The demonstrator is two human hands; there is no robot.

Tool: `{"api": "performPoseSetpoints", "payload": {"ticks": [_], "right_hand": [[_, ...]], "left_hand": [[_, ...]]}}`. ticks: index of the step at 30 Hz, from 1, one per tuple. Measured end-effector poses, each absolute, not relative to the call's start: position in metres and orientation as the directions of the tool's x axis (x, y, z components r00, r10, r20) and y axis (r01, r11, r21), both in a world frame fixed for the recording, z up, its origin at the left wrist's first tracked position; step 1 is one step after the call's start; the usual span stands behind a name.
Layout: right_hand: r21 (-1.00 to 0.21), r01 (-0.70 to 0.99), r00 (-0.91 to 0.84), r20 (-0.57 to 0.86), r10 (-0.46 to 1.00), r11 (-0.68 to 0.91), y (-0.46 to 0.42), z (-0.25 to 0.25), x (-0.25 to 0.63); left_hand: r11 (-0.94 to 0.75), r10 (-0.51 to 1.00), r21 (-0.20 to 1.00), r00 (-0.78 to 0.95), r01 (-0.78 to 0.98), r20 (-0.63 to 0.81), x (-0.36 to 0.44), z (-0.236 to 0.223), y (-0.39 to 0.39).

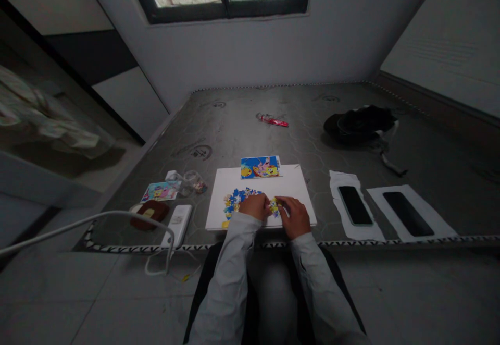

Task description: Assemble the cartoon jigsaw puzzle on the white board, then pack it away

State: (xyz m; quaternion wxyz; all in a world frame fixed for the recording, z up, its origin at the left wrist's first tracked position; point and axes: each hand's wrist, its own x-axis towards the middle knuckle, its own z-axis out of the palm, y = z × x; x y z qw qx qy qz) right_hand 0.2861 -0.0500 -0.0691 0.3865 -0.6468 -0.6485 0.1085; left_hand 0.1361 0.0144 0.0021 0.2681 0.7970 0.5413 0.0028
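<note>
On a white board (295, 183) lies a loose heap of mostly blue jigsaw puzzle pieces (236, 199). My left hand (255, 206) rests at the right side of this heap, fingers curled in and their tips near a small yellowish cluster of puzzle pieces (274, 207). From the other side, my right hand (295, 217) has its thumb and fingers closed on that cluster. What the left fingertips grip is partly hidden behind the hand. A picture card (260, 168) with yellow and pink cartoon figures on blue lies across the board's far edge.
Two phones (355, 205) lie on white paper to the right, with a black cap (359, 125) behind them. Leftward are a white power strip (177, 225) with its cable, a brown case (150, 214), and another card (161, 191). A red packet (273, 121) lies farther back.
</note>
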Motion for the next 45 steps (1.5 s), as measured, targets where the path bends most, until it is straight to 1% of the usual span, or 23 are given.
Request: {"api": "performPoseSetpoints", "payload": {"ticks": [5, 9, 13, 16, 19, 23, 26, 29, 33, 36, 40, 45], "right_hand": [[-0.644, 0.755, 0.150, 0.357, 0.922, 0.126, -0.051, -0.068, 0.284], [-0.643, 0.756, 0.157, 0.354, 0.922, 0.118, -0.051, -0.067, 0.284], [-0.631, 0.766, 0.154, 0.362, 0.919, 0.120, -0.051, -0.067, 0.283], [-0.623, 0.774, 0.162, 0.375, 0.913, 0.118, -0.052, -0.067, 0.282], [-0.607, 0.787, 0.164, 0.382, 0.909, 0.113, -0.052, -0.067, 0.281], [-0.572, 0.811, 0.144, 0.398, 0.906, 0.123, -0.052, -0.068, 0.281], [-0.569, 0.811, 0.140, 0.414, 0.900, 0.135, -0.052, -0.068, 0.280], [-0.595, 0.793, 0.154, 0.405, 0.901, 0.132, -0.052, -0.066, 0.280], [-0.694, 0.711, 0.224, 0.375, 0.900, 0.113, -0.051, -0.062, 0.281], [-0.754, 0.647, 0.292, 0.379, 0.878, 0.110, -0.049, -0.061, 0.282], [-0.802, 0.588, 0.373, 0.382, 0.845, 0.103, -0.048, -0.061, 0.283], [-0.825, 0.561, 0.446, 0.367, 0.817, 0.065, -0.050, -0.058, 0.281]], "left_hand": [[-0.290, 0.872, 0.426, 0.420, 0.857, -0.252, 0.138, 0.001, 0.014], [-0.316, 0.853, 0.417, 0.447, 0.852, -0.268, 0.138, -0.004, 0.016], [-0.344, 0.850, 0.444, 0.476, 0.827, -0.227, 0.137, -0.008, 0.017], [-0.342, 0.856, 0.490, 0.481, 0.802, -0.189, 0.137, -0.009, 0.017], [-0.319, 0.869, 0.518, 0.463, 0.793, -0.174, 0.138, -0.008, 0.017], [-0.293, 0.907, 0.508, 0.403, 0.810, -0.120, 0.139, -0.003, 0.017], [-0.279, 0.913, 0.516, 0.390, 0.810, -0.118, 0.138, -0.001, 0.018], [-0.313, 0.897, 0.545, 0.431, 0.777, -0.099, 0.136, -0.001, 0.019], [-0.433, 0.835, 0.598, 0.550, 0.674, -0.016, 0.134, -0.002, 0.022], [-0.486, 0.794, 0.627, 0.607, 0.608, 0.026, 0.135, -0.004, 0.022], [-0.475, 0.802, 0.611, 0.597, 0.634, 0.004, 0.138, -0.005, 0.021], [-0.472, 0.809, 0.596, 0.587, 0.650, 0.000, 0.139, -0.003, 0.020]]}}
